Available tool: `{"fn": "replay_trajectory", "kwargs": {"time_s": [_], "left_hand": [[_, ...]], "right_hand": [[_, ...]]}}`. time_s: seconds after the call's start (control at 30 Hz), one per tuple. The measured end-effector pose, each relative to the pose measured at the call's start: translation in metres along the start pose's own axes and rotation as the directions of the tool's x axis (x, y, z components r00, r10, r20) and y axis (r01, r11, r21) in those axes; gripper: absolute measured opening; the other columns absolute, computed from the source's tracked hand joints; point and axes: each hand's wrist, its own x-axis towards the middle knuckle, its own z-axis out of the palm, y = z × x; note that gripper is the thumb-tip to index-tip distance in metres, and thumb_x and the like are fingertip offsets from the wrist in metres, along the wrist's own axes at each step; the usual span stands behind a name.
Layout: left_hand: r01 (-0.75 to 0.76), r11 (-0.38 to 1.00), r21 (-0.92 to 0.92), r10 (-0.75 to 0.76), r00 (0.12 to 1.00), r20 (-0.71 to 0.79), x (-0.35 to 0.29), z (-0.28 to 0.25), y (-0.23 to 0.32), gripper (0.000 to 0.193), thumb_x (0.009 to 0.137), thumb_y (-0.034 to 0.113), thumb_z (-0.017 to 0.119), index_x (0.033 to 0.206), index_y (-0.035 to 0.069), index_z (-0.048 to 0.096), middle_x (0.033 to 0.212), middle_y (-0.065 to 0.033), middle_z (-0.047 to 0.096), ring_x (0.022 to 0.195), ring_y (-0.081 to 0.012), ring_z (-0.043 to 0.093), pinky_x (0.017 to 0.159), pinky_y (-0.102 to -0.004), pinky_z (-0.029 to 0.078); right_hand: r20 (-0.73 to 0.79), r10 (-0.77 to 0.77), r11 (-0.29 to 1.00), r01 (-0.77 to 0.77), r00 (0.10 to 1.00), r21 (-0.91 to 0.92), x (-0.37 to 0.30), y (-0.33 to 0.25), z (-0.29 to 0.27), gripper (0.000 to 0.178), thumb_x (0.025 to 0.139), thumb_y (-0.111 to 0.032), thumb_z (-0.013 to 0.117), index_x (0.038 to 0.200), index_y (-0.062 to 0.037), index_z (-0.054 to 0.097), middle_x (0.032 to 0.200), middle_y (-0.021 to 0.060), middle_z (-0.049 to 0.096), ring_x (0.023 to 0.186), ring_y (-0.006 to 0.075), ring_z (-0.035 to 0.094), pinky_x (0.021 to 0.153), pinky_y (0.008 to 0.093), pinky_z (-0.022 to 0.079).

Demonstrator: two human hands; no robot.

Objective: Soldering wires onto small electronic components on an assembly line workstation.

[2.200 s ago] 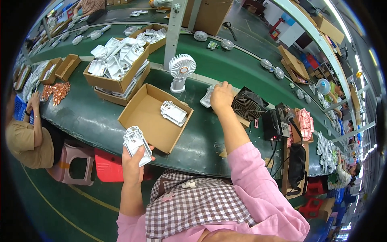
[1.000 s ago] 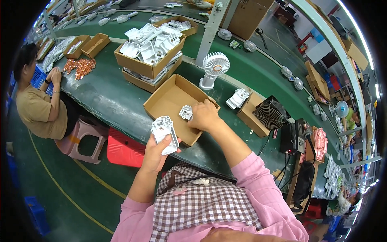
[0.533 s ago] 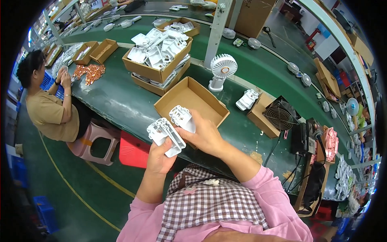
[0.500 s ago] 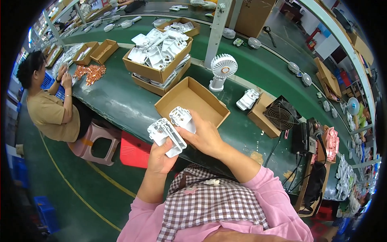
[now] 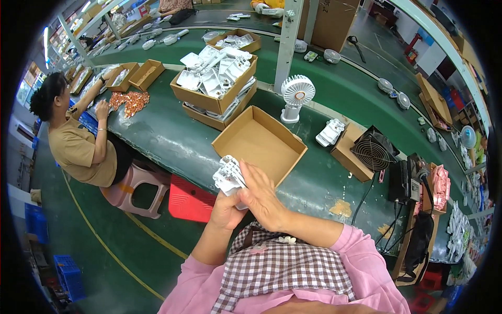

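Observation:
White plastic housings (image 5: 228,175), the molded shells of small fans, are pressed together above the table's near edge; my fingers partly cover them, so I cannot tell how they meet. From below, my left hand (image 5: 225,212) is closed around the lower part. My right hand (image 5: 265,201) lies along the right side, fingers long and close together, thumb across the shell. Just beyond my hands stands an open cardboard tray (image 5: 253,138) with a bare bottom.
Stacked cardboard boxes (image 5: 212,94) full of white housings stand behind the tray. Right of them are a white handheld fan (image 5: 297,97), more housings (image 5: 330,132) and a black round-grilled fan (image 5: 372,152). A co-worker (image 5: 83,141) sits left, beside copper-coloured parts (image 5: 130,102).
The two housings, apart before, have come together between my hands. My right hand has moved in against the left. The co-worker's one arm now reaches toward a box.

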Motion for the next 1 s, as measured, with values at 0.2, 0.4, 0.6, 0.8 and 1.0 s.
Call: {"fn": "replay_trajectory", "kwargs": {"time_s": [0.2,0.4,0.6,0.8,1.0], "left_hand": [[0.050,0.992,-0.117,-0.032,0.989,0.146,-0.007,-0.005,0.013,0.057,0.085,0.008,0.067,0.136,0.004,0.042,0.123,-0.0166,0.058,0.113,-0.0318,0.059,0.088,-0.0462,0.054],[-0.186,0.873,0.451,0.157,0.982,0.101,0.010,-0.015,0.086,0.063,0.071,0.004,0.077,0.126,-0.002,0.048,0.110,-0.0161,0.061,0.101,-0.0277,0.064,0.078,-0.0395,0.058],[-0.170,0.592,0.788,0.223,0.974,0.043,0.065,-0.026,0.136,0.066,0.068,0.008,0.081,0.125,0.003,0.047,0.105,-0.0091,0.062,0.098,-0.0201,0.062,0.078,-0.0362,0.056],[-0.210,0.520,0.828,0.223,0.969,0.106,0.083,-0.007,0.142,0.066,0.066,0.012,0.081,0.123,0.003,0.049,0.107,-0.0095,0.062,0.101,-0.0219,0.063,0.076,-0.0395,0.059],[-0.270,-0.034,0.962,0.199,0.942,0.272,0.081,0.017,0.144,0.075,0.067,0.004,0.082,0.130,0.004,0.041,0.109,-0.0058,0.060,0.097,-0.0157,0.060,0.089,-0.0295,0.048]], "right_hand": [[-0.011,-0.101,0.991,0.100,0.995,-0.084,0.001,0.013,-0.027,0.058,0.098,-0.040,0.047,0.138,0.0015,0.043,0.137,0.0207,0.047,0.132,0.0393,0.037,0.107,0.0481,0.029],[0.027,0.179,0.897,-0.151,0.984,-0.415,-0.023,0.022,-0.062,0.056,0.082,-0.045,0.070,0.118,-0.0028,0.061,0.118,0.0140,0.062,0.105,0.0329,0.061,0.085,0.0431,0.050],[0.085,0.131,0.847,-0.067,0.988,-0.528,-0.037,0.029,-0.033,0.043,0.082,-0.042,0.070,0.099,-0.0029,0.065,0.102,0.0132,0.060,0.087,0.0326,0.063,0.075,0.0435,0.053],[-0.033,0.011,0.929,-0.022,0.999,-0.369,-0.072,0.035,-0.053,0.028,0.079,-0.030,0.075,0.079,-0.0043,0.065,0.082,0.0097,0.059,0.078,0.0298,0.062,0.068,0.0394,0.052],[-0.022,0.114,0.905,-0.113,0.993,-0.411,-0.129,0.023,-0.105,0.031,0.075,-0.033,0.078,0.071,-0.0059,0.065,0.070,0.0076,0.061,0.068,0.0280,0.062,0.062,0.0379,0.051]]}}
